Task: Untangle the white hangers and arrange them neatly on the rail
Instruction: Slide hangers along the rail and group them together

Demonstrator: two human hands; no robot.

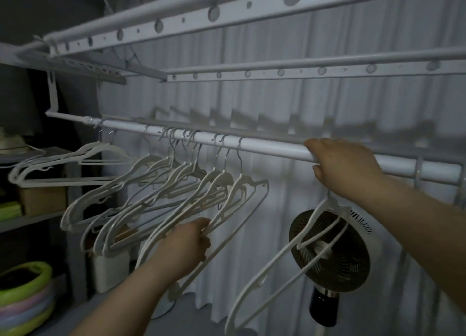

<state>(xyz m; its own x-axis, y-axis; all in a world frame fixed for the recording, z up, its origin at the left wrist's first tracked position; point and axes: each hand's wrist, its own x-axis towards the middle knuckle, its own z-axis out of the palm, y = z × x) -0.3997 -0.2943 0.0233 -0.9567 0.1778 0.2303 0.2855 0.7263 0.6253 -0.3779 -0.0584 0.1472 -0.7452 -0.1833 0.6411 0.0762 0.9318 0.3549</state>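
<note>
About ten white plastic hangers [219,181] hang bunched on one white metal rail [264,146]. The left hand [186,247] grips one hanger's edge. The right hand [345,166] curls round the rail, with a single white hanger [312,222] dangling beneath it. A pleated white curtain [302,96] hangs behind.

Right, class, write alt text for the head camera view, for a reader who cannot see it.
A person's left hand grips the bottom of a tangled row of white hangers hooked on a white rail. Their right hand curls over the rail further right, one hanger dangling beneath it, before a pale curtain and a fan.
</note>
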